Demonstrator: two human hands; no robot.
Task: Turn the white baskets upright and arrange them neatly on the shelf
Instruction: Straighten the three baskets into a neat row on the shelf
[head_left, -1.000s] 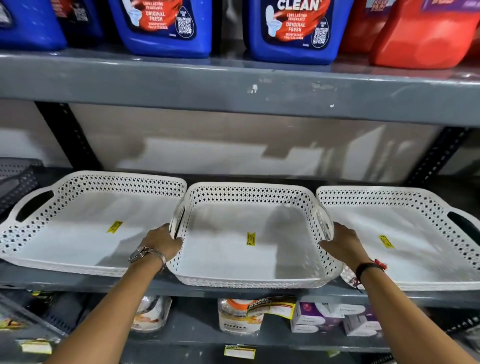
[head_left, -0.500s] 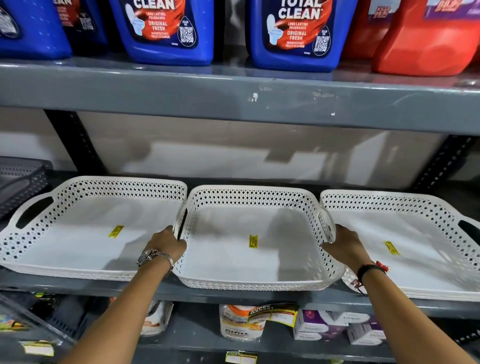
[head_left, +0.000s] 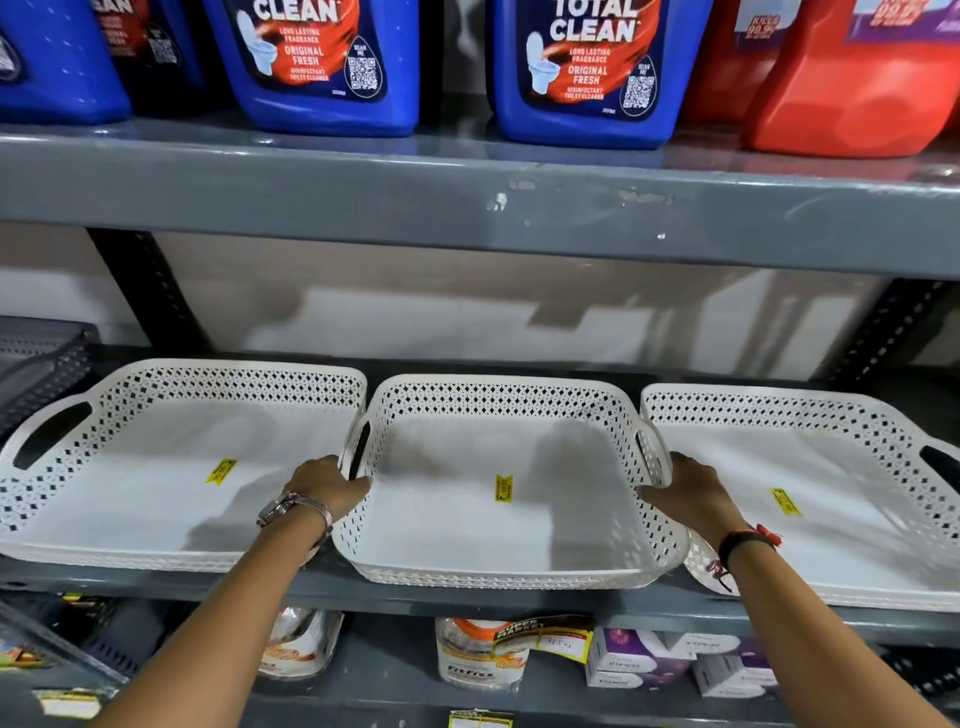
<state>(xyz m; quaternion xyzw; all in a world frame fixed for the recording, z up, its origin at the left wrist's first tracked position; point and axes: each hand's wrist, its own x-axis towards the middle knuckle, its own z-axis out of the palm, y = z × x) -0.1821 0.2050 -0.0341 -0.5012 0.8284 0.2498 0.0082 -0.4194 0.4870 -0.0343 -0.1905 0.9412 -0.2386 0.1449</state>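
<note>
White perforated plastic baskets sit upright in a row on the grey metal shelf (head_left: 467, 597). The middle basket (head_left: 498, 525) has slid slightly further back over the last second, nearly level with the left basket (head_left: 156, 493) and right basket (head_left: 831, 499). The left hand (head_left: 324, 486) and right hand (head_left: 691, 486) grasp its side handles; arranging looks almost finished.
</note>
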